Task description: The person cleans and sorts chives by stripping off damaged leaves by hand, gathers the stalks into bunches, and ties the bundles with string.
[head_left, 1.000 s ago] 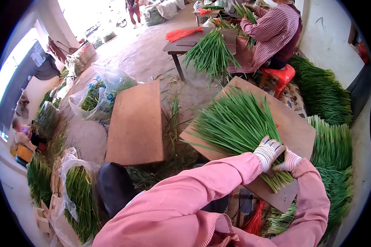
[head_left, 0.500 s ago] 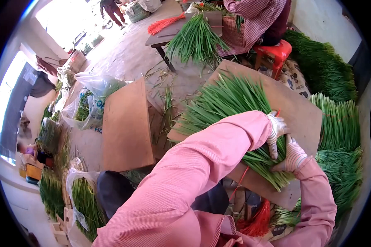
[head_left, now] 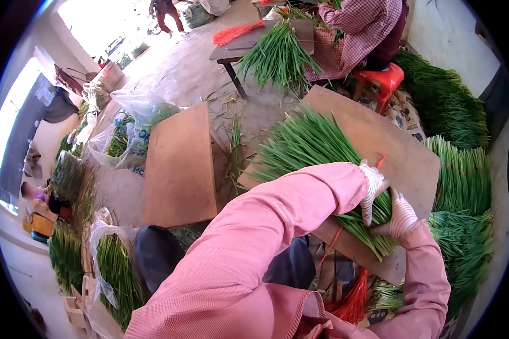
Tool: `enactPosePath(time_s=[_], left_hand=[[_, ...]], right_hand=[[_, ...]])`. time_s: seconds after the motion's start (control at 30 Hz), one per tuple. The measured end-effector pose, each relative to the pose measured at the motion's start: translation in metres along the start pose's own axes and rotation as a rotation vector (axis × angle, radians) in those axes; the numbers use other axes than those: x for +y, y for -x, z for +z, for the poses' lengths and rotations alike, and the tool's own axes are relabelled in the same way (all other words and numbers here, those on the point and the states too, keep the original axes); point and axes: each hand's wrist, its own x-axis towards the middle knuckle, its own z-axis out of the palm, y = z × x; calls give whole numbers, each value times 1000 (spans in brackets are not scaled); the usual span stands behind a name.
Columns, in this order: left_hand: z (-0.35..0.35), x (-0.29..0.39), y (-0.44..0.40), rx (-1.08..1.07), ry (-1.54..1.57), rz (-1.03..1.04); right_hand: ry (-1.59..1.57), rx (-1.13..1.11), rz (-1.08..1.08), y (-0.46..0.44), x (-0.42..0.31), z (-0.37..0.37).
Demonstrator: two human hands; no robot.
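Observation:
A thick bunch of green chives (head_left: 314, 144) lies across a brown board (head_left: 401, 147), its leaves fanned toward the far left and its cut stems toward me. My left hand (head_left: 372, 191), in a striped white glove, is closed over the bunch near its stem end. Closer to the stem ends, my right hand (head_left: 400, 217), gloved alike, grips the side of the same bunch. A red tie strip (head_left: 381, 161) shows beyond my left hand, and a red length emerges on the near side; the part between is hidden beneath the chives.
More chives (head_left: 461, 175) are stacked along the right wall. Red strips (head_left: 350, 302) hang below the board. A second brown board (head_left: 181, 164) stands to the left, near plastic bags (head_left: 116, 265) of greens. Ahead, a person in a checked top (head_left: 367, 28) sits on a red stool (head_left: 382, 82).
The view has shifted slightly. My left hand has moved a little on the bunch, and more of the red strip shows beyond it. Both hands stay on the chives.

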Motion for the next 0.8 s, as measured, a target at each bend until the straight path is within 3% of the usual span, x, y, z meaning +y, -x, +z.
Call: enactPosePath(time_s=[0.07, 0.23, 0.4, 0.47, 0.53, 0.6, 0.67, 0.7, 0.73, 0.8], left_hand=[[5, -5, -1, 129, 57, 64], [1, 2, -2, 21, 76, 37], [9, -1, -1, 88, 34, 18], [7, 1, -3, 38, 33, -22], [13, -3, -5, 46, 20, 2], [20, -6, -7, 143, -6, 4], [15, -3, -3, 110, 24, -10], [12, -3, 0, 156, 46, 27], [11, -4, 3, 207, 57, 52], [23, -10, -4, 275, 36, 43]], right_hand=[[69, 59, -97, 0, 6, 2], [133, 17, 0, 8, -2, 0], [135, -45, 84, -1, -1, -9], [-464, -272, -137, -13, 20, -23], [-321, -244, 163, -47, 39, -34], [-44, -57, 463, -86, 40, -32], [63, -1, 408, -120, 47, -12], [-57, -14, 419, -116, 25, -7], [206, 95, 330, -125, 20, 4], [241, 124, 224, -133, 21, 9]])
